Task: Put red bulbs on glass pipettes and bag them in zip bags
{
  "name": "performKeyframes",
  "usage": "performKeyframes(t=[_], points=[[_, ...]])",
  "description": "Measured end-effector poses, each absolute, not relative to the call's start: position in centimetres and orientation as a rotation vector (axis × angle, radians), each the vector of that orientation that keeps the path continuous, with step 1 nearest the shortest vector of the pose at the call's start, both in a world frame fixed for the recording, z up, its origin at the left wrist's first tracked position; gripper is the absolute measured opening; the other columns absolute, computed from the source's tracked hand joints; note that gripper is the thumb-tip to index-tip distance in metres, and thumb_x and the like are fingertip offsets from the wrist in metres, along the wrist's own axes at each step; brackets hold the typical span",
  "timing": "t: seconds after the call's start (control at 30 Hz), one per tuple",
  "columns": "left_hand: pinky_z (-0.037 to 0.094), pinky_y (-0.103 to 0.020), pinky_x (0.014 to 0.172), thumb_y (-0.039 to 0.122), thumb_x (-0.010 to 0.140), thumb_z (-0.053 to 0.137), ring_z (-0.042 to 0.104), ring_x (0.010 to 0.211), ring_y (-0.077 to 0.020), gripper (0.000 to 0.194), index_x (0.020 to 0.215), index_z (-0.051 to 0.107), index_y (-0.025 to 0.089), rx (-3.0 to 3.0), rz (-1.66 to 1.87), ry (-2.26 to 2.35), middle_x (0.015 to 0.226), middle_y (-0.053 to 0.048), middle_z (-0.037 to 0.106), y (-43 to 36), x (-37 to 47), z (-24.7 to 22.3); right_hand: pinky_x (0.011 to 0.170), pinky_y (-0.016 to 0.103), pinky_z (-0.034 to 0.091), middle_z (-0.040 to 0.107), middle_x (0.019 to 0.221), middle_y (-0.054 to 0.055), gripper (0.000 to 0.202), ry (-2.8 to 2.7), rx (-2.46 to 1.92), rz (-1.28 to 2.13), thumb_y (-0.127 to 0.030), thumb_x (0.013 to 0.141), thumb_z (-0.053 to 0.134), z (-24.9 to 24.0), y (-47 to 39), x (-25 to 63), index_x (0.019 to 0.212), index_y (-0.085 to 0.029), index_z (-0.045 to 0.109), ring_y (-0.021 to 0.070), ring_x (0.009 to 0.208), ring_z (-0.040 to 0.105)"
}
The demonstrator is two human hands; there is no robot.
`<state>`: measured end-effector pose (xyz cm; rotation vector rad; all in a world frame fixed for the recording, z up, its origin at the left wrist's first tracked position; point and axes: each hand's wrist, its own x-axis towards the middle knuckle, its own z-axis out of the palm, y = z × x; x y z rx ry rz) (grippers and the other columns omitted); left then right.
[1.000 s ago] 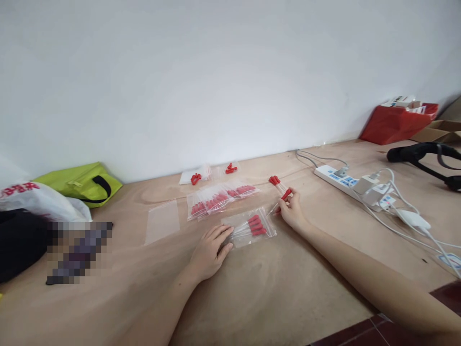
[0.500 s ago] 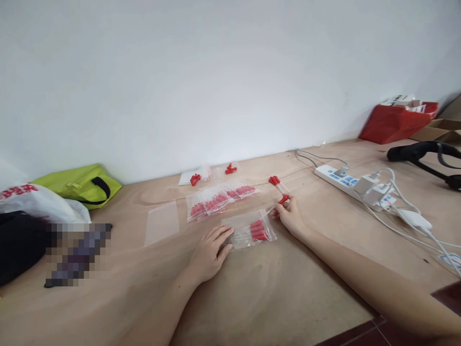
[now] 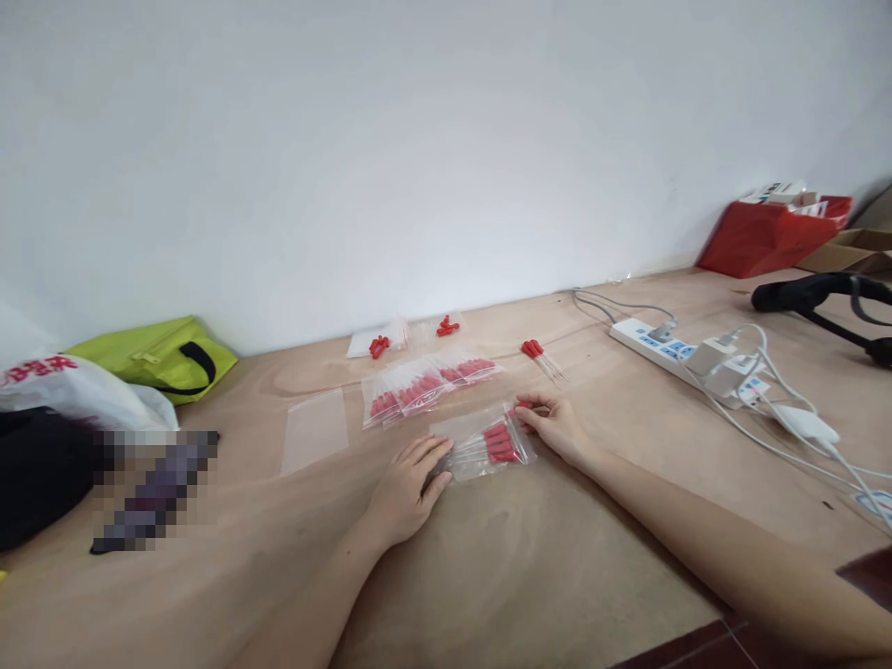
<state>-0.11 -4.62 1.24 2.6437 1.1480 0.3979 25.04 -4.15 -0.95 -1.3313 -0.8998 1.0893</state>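
Note:
A clear zip bag [image 3: 461,472] lies on the table, holding several red-handled tools with thin pale shafts; their exact kind is unclear. My left hand [image 3: 410,492] rests on the bag's left end, fingers stretched out and thumb apart, pressing it down. At the bag's right end, my right hand [image 3: 557,429] pinches a red-handled thin tool [image 3: 521,406], its shaft pointing left towards the bag. Whether the shaft is inside the bag cannot be made out. Beyond that hand, several similar tools [image 3: 532,348] lie loose. Filled bags [image 3: 418,388] overlap in a row behind the first bag.
A flat clear bag [image 3: 315,432] lies left of centre. Small red pieces [image 3: 378,347] sit on bags near the wall. To the right are a power strip [image 3: 651,344] with cables and a black strapped device [image 3: 801,297]. A green bag [image 3: 160,353] lies left.
My right hand has moved slightly left with the tool, away from the loose tools and closer to the bag's right end. My left hand stays in place.

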Motion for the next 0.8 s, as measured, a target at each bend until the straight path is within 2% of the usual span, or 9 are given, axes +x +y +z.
performKeyframes(t=[0.1, 0.23, 0.4, 0.67, 0.8], points=[[0.034, -0.041, 0.1, 0.032, 0.087, 0.037, 0.037, 0.121, -0.0211, 0.04, 0.125, 0.042, 0.022, 2.646, 0.38, 1.145, 0.128, -0.005, 0.046, -4.6, -0.1, 1.2, 0.036, 0.019, 0.04, 0.059, 0.065, -0.003, 0.027, -1.013, -1.385, 1.027, -0.028, 0.056, 0.067, -1.5, -3.9, 25.0, 0.076, -0.017, 0.052, 0.0062, 0.039, 0.049], [0.03, -0.042, 0.102, 0.032, 0.088, 0.036, 0.033, 0.124, -0.0207, 0.041, 0.127, 0.04, 0.022, 2.658, 0.323, 1.132, 0.132, -0.004, 0.043, -4.5, -0.1, 1.1, 0.039, 0.02, 0.04, 0.059, 0.057, -0.001, 0.022, -1.114, -1.458, 0.982, -0.031, 0.059, 0.065, -2.4, -3.3, 24.9, 0.072, -0.016, 0.055, 0.0096, 0.044, 0.053], [0.03, -0.043, 0.102, 0.032, 0.088, 0.036, 0.033, 0.124, -0.0208, 0.04, 0.127, 0.04, 0.023, 2.664, 0.301, 1.14, 0.131, -0.004, 0.044, -4.5, 0.0, 1.3, 0.037, 0.02, 0.037, 0.057, 0.049, -0.002, 0.02, -1.171, -1.515, 0.856, -0.031, 0.059, 0.064, -2.8, -2.4, 24.8, 0.071, -0.016, 0.058, 0.011, 0.041, 0.051], [0.031, -0.044, 0.101, 0.033, 0.088, 0.036, 0.033, 0.125, -0.0217, 0.039, 0.126, 0.042, 0.025, 2.681, 0.3, 1.125, 0.132, -0.003, 0.044, -4.5, 0.0, 1.3, 0.044, 0.022, 0.044, 0.063, 0.059, 0.001, 0.016, -1.166, -1.457, 0.896, -0.031, 0.063, 0.063, -2.6, -1.6, 24.3, 0.064, -0.017, 0.055, 0.0141, 0.053, 0.059], [0.03, -0.044, 0.102, 0.033, 0.088, 0.036, 0.033, 0.124, -0.0219, 0.039, 0.126, 0.042, 0.025, 2.691, 0.303, 1.125, 0.134, -0.003, 0.041, -4.4, -0.1, 1.2, 0.051, 0.026, 0.048, 0.064, 0.06, 0.001, 0.016, -1.238, -1.311, 1.065, -0.031, 0.062, 0.062, -2.4, -1.4, 24.3, 0.067, -0.017, 0.061, 0.0143, 0.054, 0.059]])
